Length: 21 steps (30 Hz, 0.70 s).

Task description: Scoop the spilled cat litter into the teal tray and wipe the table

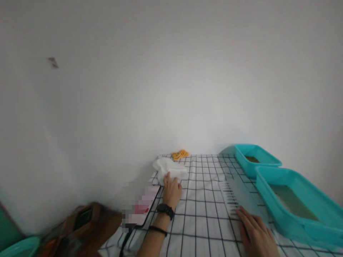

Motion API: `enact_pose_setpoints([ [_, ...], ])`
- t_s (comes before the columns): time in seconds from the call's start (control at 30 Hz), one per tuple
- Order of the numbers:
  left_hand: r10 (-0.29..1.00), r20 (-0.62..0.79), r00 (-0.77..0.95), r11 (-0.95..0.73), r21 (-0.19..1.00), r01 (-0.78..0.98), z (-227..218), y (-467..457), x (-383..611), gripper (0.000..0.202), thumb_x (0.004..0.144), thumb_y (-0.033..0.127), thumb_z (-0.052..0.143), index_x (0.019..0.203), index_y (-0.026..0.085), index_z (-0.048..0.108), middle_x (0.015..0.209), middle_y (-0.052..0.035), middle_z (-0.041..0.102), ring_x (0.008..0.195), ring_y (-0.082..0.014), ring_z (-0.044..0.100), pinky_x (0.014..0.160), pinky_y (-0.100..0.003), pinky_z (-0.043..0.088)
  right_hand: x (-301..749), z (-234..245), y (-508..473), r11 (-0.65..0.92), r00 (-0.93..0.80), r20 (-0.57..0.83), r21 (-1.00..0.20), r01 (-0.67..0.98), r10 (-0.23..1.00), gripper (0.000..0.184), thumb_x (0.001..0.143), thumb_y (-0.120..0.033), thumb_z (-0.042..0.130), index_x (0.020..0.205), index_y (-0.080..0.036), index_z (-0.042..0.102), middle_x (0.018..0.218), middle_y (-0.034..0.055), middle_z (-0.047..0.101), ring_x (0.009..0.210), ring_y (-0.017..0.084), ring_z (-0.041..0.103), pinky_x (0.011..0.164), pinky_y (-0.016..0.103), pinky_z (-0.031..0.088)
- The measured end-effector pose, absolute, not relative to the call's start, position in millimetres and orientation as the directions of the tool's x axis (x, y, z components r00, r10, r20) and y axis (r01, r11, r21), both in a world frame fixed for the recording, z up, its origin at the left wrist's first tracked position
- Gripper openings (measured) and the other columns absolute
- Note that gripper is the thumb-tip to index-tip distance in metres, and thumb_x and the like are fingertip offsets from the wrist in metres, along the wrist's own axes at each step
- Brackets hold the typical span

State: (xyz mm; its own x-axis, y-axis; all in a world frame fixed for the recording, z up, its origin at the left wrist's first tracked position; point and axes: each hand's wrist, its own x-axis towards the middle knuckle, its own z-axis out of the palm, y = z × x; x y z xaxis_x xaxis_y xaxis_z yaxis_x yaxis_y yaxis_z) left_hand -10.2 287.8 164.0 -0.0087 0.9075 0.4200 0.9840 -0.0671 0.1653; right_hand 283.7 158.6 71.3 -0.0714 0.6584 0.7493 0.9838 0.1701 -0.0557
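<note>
At the far left, below the table level, a teal basin point(21, 247) and a brown box point(92, 216) are located; no hand is applied to either. Along the left edge of the table point(204, 208), a flat panel point(147, 201) with a pink face is laid, partly masked by pixelation. Beyond it, a white bundle point(163, 167) is placed, crumpled and resting on the checked cover. The left hand point(172, 191) is extended to its near side, with the fingers loosely spread and not closed around anything; the bundle is not lifted, and no completed handling of it is shown. Just behind, a yellow banded bunch point(180, 154) is left untouched. To the right, a translucent sheet point(242, 194) with dark marks is laid flat on the cover; it is neither raised nor filled, as far as can be seen. Its near part is covered by the right hand point(258, 233), whose fingers are bent slightly; whether the sheet is pinched cannot be told. At the far right, a smaller tray point(264, 154) and a larger tray point(316, 194) are positioned, their greenish-brown contents remaining inside.
</note>
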Motion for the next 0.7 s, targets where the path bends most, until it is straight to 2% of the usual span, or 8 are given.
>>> enact_pose_setpoints([
  [0.1,0.92,0.391,-0.034,-0.028,0.153,0.988,165.7,287.5,-8.0,0.037,0.092,0.019,0.051,0.122,0.006,0.068,0.153,-0.0264,0.044,0.142,-0.0413,0.042,0.119,-0.047,0.032,286.5,76.0,152.4,0.211,-0.106,0.768,-0.038,0.977,0.631,0.035,0.089,-0.019,0.045,0.11,-0.018,0.073,0.118,0.0107,0.075,0.096,0.029,0.072,0.076,0.043,0.058],
  [0.33,0.916,0.392,-0.091,0.042,0.13,0.991,173.2,283.9,-7.6,0.041,0.093,0.019,0.046,0.123,-0.003,0.064,0.153,-0.0339,0.04,0.125,-0.0399,0.058,0.108,-0.046,0.043,288.3,85.2,146.7,0.2,-0.096,0.786,-0.036,0.979,0.611,0.032,0.09,-0.018,0.047,0.109,-0.017,0.073,0.115,0.0109,0.076,0.096,0.028,0.072,0.077,0.042,0.06],
  [0.4,0.914,0.395,-0.091,0.049,0.116,0.992,176.0,281.8,-8.4,0.039,0.092,0.019,0.047,0.119,-0.003,0.066,0.15,-0.0341,0.043,0.123,-0.04,0.058,0.106,-0.046,0.043,290.9,86.0,146.2,0.216,-0.099,0.781,-0.048,0.975,0.616,0.031,0.089,-0.018,0.049,0.109,-0.019,0.073,0.116,0.0102,0.076,0.096,0.028,0.072,0.076,0.042,0.061],
  [0.5,0.916,0.392,-0.083,0.046,0.104,0.993,179.8,279.2,-9.4,0.035,0.092,0.019,0.048,0.113,0.0,0.069,0.143,-0.03,0.053,0.123,-0.039,0.056,0.104,-0.046,0.044,284.8,103.0,148.5,0.316,-0.142,0.766,-0.083,0.945,0.626,0.032,0.089,-0.016,0.05,0.112,-0.024,0.071,0.119,0.0078,0.074,0.097,0.026,0.072,0.075,0.041,0.061],
  [0.6,0.921,0.384,-0.067,0.022,0.12,0.992,182.4,278.4,-9.8,0.032,0.092,0.019,0.047,0.108,0.004,0.071,0.125,-0.0251,0.066,0.117,-0.036,0.057,0.099,-0.046,0.045,258.3,145.4,167.5,0.412,-0.148,0.722,-0.204,0.888,0.676,0.035,0.092,-0.015,0.048,0.119,-0.026,0.068,0.132,0.0078,0.067,0.115,0.026,0.065,0.09,0.046,0.058],
  [0.7,0.923,0.38,-0.062,0.0,0.16,0.987,182.9,279.4,-10.1,0.029,0.091,0.019,0.049,0.104,0.006,0.071,0.116,-0.0232,0.068,0.114,-0.0347,0.056,0.096,-0.046,0.046,219.2,193.1,213.9,0.508,-0.215,0.675,-0.271,0.818,0.705,0.036,0.094,-0.011,0.044,0.118,-0.022,0.068,0.135,0.0104,0.063,0.124,0.026,0.059,0.103,0.05,0.05],
])
